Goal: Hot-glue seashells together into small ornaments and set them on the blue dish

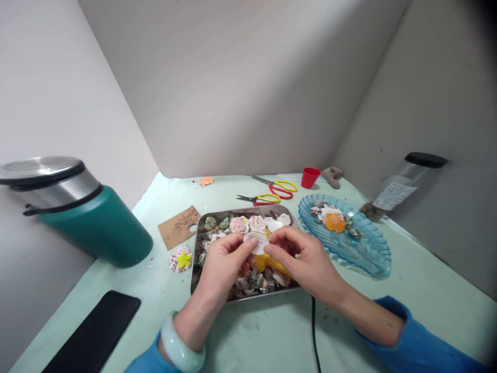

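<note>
A small, flat white shell [261, 245] is pinched between the thumb and fingers of both hands. My left hand [223, 259] grips its left edge, and my right hand [305, 259] has the right edge. Both are over a metal tray [193, 282] filled with shells. Green snail shells [210, 223] and pink-striped scallop shells [238, 224] lie toward its back, with small speckled shells [256, 282] at the front. Something yellow [266, 262] shows beneath my fingers, partly hidden by them.
Left of the tray are a brown card [174, 230], a shell with a yellow star [181, 259], a green flask [104, 228] and a phone [95, 331]. Scissors [264, 198] and a red cup [309, 177] stand behind; a blue dish [373, 251] and clear jar [399, 181] are right.
</note>
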